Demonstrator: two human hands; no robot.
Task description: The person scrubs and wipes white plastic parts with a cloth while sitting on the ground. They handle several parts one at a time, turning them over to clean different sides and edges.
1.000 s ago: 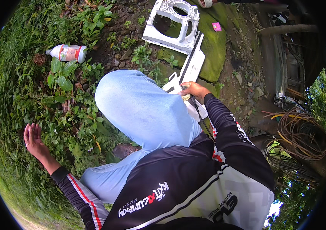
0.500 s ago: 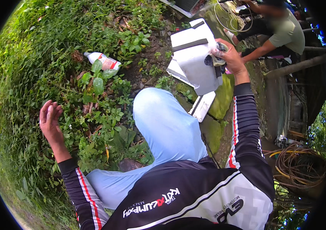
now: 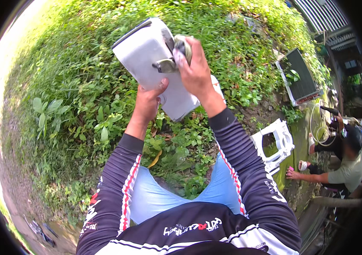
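- White plastic panel (image 3: 147, 59) held up at chest height above the weedy ground (image 3: 74, 97), tilted, dark trim along its upper edge.
- Left hand (image 3: 149, 102) closed on the panel's lower edge, thumb pressed on the face.
- Right hand (image 3: 196, 72) curled tight round a grubby rag (image 3: 183, 44), pressing it against the panel beside a grey latch.
- Far right: crouching co-worker (image 3: 347, 165), white grille frame (image 3: 274, 144) on the ground, finned coil (image 3: 302, 78) among weeds.
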